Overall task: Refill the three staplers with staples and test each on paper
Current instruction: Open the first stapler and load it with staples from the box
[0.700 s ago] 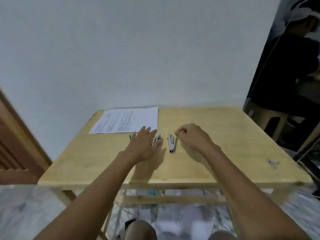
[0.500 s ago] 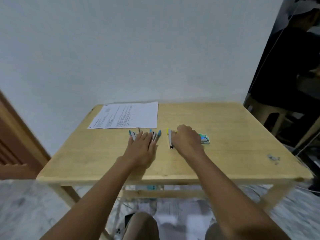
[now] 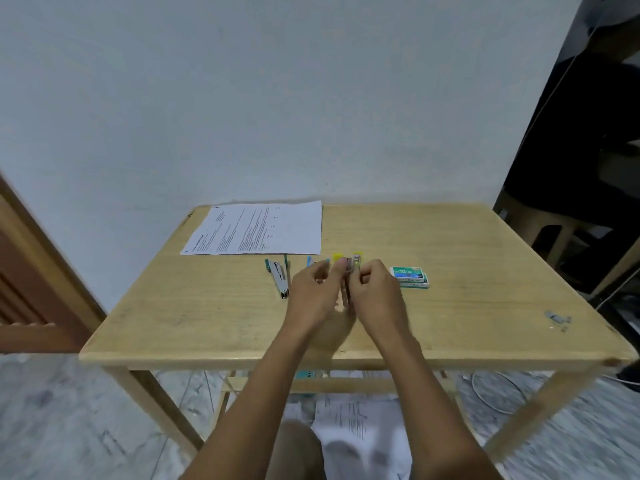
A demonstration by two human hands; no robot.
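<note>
On the wooden table (image 3: 214, 320) a green stapler (image 3: 280, 276) lies folded open, left of my hands. A blue stapler (image 3: 310, 261) is mostly hidden behind my left hand (image 3: 313, 297). Between the hands is a yellow stapler (image 3: 348, 268), its yellow ends showing above my fingers. My left hand pinches it from the left and my right hand (image 3: 375, 294) grips it from the right. A green and white staple box (image 3: 410, 276) lies just right of my right hand. A printed paper sheet (image 3: 256, 228) lies at the table's back left.
A white wall stands behind the table. A brown door panel (image 3: 31, 278) is at the left. A person in dark clothes sits on a plastic stool (image 3: 550, 230) at the right. Small staple bits (image 3: 557, 319) lie near the table's right edge. Papers (image 3: 349, 420) lie on the floor beneath.
My left hand left the blue stapler and moved right to the yellow one. Both hands now hold the yellow stapler. The camera tilted down and the staple box came into full view.
</note>
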